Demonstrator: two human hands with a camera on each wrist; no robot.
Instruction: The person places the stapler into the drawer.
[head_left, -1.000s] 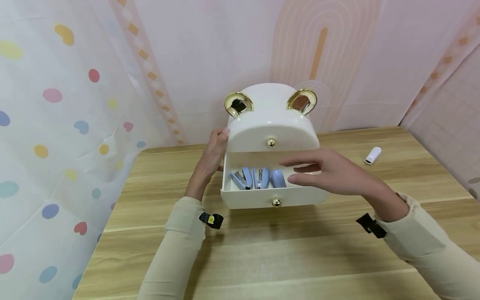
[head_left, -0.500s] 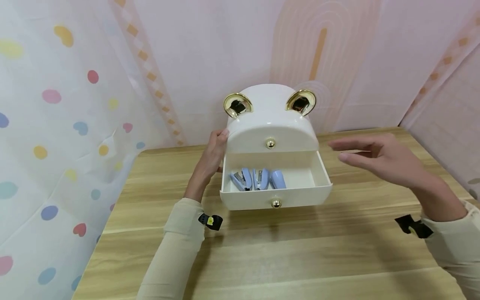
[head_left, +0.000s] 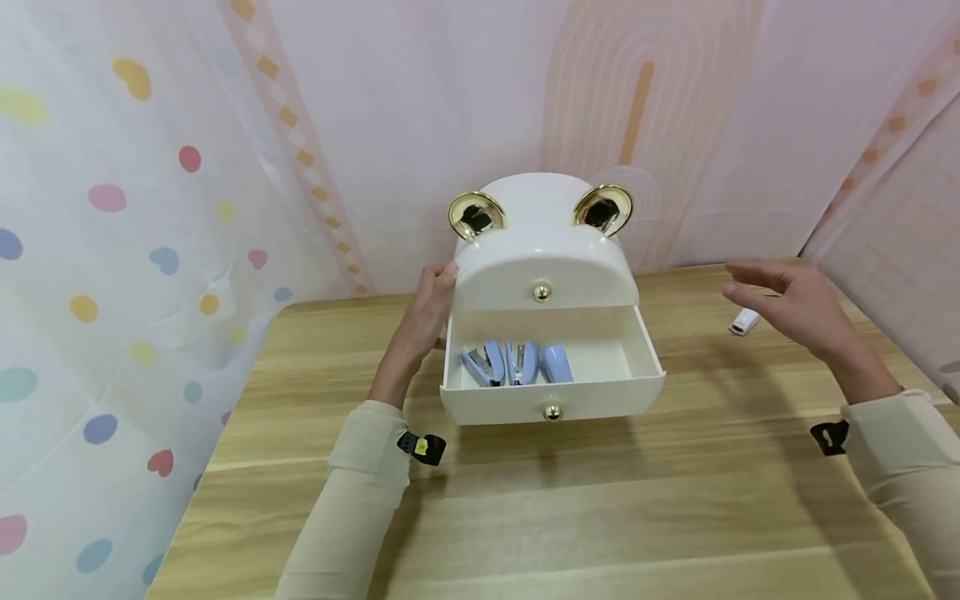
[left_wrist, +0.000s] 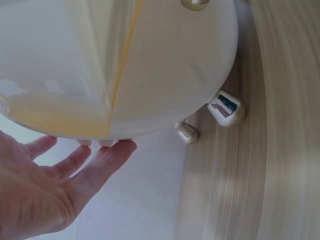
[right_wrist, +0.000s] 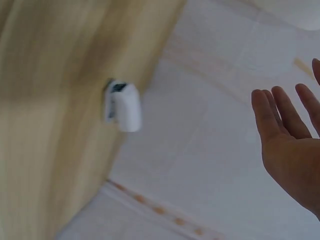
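Note:
A cream bear-shaped drawer box (head_left: 542, 250) with gold ears stands on the wooden table (head_left: 570, 508). Its lower drawer (head_left: 551, 397) is pulled out and holds three blue staplers (head_left: 513, 362). My left hand (head_left: 429, 307) rests flat against the box's left side (left_wrist: 100, 75), fingers straight. My right hand (head_left: 787, 304) hovers open above the table at the right, just over a small white stapler (head_left: 744, 320) that lies there. In the right wrist view the white stapler (right_wrist: 122, 106) is to the left of my straight fingers (right_wrist: 280, 117), which hold nothing.
A dotted curtain (head_left: 112, 250) hangs along the table's left edge. A pink patterned wall (head_left: 675, 125) stands right behind the box, and another wall closes the right side. Bare wood lies in front of the drawer.
My right hand has left the open drawer and swung right, now over the white stapler. The left hand and the box have stayed put.

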